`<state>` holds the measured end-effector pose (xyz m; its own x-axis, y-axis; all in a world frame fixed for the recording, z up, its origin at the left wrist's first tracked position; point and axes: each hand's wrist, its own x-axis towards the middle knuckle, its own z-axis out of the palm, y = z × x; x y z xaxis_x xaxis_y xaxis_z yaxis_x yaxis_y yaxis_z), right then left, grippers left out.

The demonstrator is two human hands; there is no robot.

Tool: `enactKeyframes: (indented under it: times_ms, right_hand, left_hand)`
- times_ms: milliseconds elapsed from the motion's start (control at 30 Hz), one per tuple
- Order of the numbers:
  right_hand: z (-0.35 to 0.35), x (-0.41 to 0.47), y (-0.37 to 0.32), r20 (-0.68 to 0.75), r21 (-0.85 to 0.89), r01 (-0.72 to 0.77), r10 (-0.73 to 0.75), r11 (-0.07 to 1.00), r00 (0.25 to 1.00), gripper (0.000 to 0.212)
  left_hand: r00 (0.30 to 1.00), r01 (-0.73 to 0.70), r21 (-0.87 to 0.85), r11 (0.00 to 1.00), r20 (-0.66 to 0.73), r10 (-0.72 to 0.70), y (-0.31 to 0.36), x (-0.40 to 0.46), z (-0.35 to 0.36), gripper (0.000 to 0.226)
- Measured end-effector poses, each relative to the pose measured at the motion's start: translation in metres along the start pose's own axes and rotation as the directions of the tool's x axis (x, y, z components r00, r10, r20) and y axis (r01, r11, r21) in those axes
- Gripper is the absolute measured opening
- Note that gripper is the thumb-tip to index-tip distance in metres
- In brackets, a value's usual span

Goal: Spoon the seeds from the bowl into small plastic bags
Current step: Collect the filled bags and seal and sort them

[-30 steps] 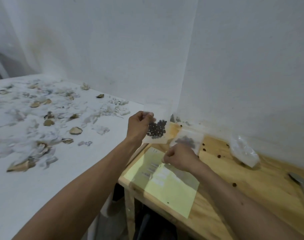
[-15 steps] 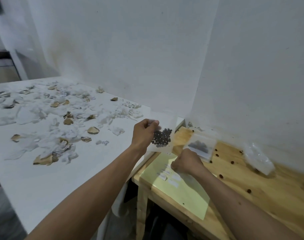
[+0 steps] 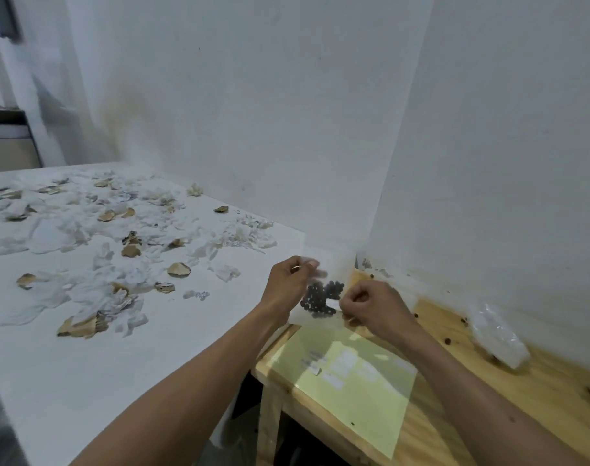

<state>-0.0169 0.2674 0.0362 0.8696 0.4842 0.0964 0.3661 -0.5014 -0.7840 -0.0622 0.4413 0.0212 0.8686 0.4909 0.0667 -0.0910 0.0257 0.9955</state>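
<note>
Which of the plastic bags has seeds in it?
The small bag held up between both hands, left hand and right hand: dark seeds show through it. The crumpled bag by the wall looks empty.

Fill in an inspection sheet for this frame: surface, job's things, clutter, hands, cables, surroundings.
Surface: wooden table at right, white table at left.
Job's things: small plastic bag of dark seeds held up between both hands; clear bags bundled on the wood; bowl not in view; a dark object at the right edge, too cropped to name.
Clutter: loose seeds on the wood; yellow sheet with white labels; white scraps and brown husks across the white table.
Hands: left hand pinches the bag's top; right hand has its grip at the bag's right side, blurred.
Cables: nothing seen.
Surroundings: white walls meeting in a corner.
</note>
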Motion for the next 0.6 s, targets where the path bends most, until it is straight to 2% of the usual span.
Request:
enactKeyframes:
  times_ms: [100, 300, 600]
  right_hand:
    - [-0.016, 0.007, -0.002, -0.127, 0.049, 0.062, -0.056, 0.997, 0.99, 0.008]
    - [-0.042, 0.012, 0.003, -0.309, -0.02, 0.148, -0.147, 0.989, 0.94, 0.004]
    - [-0.061, 0.001, 0.015, -0.415, -0.057, 0.139, -0.151, 0.989, 0.897, 0.011]
  left_hand:
    - [0.999, 0.015, -0.019, 1.0, 0.047, -0.014, 0.001, -0.005, 0.015, 0.017]
    - [0.985, -0.002, -0.039, 0.999, 0.173, 0.009, 0.006, -0.014, 0.049, 0.019]
    - [0.975, -0.007, -0.06, 0.998, 0.219, 0.02, 0.019, -0.025, 0.084, 0.022]
